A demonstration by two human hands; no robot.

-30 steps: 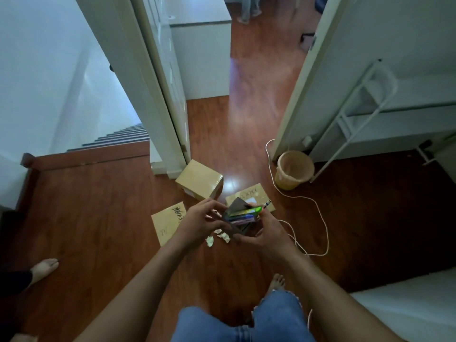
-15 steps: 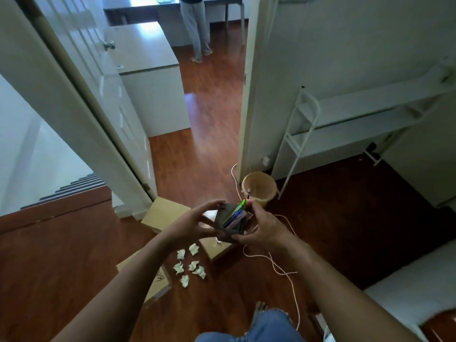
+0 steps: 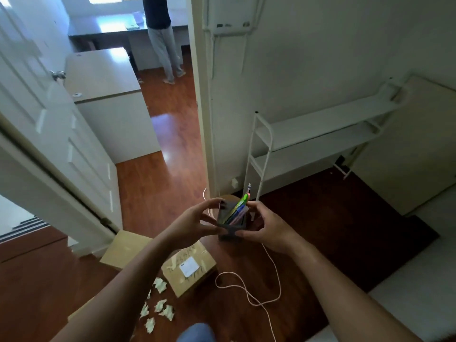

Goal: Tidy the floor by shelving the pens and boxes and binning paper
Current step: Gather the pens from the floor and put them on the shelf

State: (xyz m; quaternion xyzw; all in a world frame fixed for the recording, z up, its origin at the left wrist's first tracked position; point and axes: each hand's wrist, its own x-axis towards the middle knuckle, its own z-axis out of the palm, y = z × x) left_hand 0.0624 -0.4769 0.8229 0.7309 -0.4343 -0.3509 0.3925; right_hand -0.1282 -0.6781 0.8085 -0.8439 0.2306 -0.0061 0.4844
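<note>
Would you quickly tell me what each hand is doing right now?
Left hand: grips the pen holder on its left side.
Right hand: grips the same pen holder on its right side.

I count two cardboard boxes: one labelled [image 3: 188,267], one by the door [image 3: 125,250]. A possible third, mostly hidden. Crumpled paper scraps [image 3: 160,304]: about six. One pen holder [image 3: 230,232]; its pens [image 3: 240,206] too bunched to count. One shelf rack [image 3: 320,124], two tiers.
</note>
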